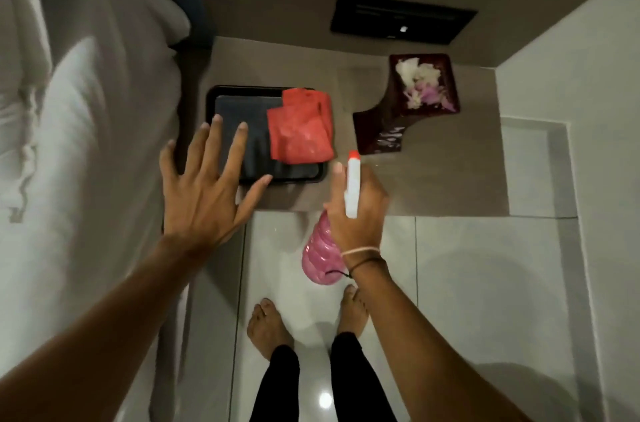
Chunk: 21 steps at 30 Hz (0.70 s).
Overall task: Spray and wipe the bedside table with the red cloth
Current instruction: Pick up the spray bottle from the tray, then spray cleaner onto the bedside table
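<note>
Right hand (356, 210): wrapped around my pink spray bottle (320, 250), nozzle aimed at the bedside table (433, 176)
Left hand (204, 189): empty, fingers spread, hovering over the near-left corner of the black tray (211, 103)
Red cloth (299, 127): folded on the tray's right side, untouched
Progress: barely started I reckon (can't tell if the tabletop's wet)
Left to do: spray, grab cloth, wipe

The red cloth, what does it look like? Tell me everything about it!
The red cloth is bright red, soft-looking and loosely folded into overlapping layers with creases. It lies flat on the right part of a black tray, partly covering something dark in the tray and hanging slightly past the tray's right edge. The tray sits on the bedside table. Nothing grips the cloth; the left hand hovers open beside it.
</note>
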Each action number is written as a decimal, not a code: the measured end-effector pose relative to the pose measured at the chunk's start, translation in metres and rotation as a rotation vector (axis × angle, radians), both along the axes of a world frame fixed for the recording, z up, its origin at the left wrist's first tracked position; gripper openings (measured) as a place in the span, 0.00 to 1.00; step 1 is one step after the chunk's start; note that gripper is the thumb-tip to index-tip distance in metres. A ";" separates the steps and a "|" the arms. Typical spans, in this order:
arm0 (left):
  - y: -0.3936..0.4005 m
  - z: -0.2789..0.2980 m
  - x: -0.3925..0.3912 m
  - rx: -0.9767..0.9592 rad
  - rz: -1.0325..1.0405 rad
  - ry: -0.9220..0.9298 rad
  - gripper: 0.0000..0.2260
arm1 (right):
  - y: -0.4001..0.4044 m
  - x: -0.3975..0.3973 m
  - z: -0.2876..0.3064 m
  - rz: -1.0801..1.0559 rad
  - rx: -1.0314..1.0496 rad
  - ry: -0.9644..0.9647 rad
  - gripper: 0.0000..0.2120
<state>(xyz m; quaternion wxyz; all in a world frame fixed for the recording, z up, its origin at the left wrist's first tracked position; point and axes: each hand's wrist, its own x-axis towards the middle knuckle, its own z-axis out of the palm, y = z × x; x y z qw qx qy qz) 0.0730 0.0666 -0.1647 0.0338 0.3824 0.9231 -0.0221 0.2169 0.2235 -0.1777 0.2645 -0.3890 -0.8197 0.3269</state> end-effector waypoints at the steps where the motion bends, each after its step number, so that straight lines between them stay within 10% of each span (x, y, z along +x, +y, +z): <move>1: 0.007 -0.004 0.011 -0.002 -0.020 0.007 0.35 | 0.007 0.019 -0.004 -0.021 0.022 -0.048 0.15; 21: -0.008 -0.001 0.025 0.001 0.033 -0.002 0.37 | 0.011 0.010 0.013 0.151 0.001 0.097 0.14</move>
